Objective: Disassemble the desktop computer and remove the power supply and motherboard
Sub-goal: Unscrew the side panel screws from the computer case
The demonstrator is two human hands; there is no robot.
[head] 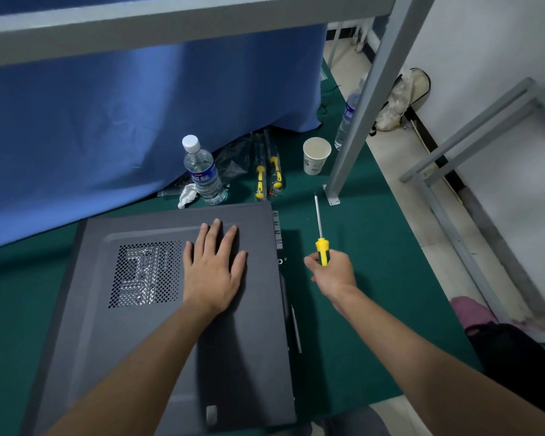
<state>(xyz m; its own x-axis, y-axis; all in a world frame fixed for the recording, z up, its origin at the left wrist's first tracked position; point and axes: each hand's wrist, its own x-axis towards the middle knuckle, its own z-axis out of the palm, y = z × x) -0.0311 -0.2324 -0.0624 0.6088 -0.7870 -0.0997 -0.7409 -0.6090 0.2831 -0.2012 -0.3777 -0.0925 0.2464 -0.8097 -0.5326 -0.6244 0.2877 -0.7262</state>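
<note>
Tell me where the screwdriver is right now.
In the head view, the screwdriver is in the right hand, held by its yellow handle just right of the computer case, shaft pointing toward the paper cup.

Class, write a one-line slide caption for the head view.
Left hand flat on the closed computer case, right hand holding a yellow screwdriver above the green mat.

Left grip (213,265) flat, right grip (331,272) clenched
</note>
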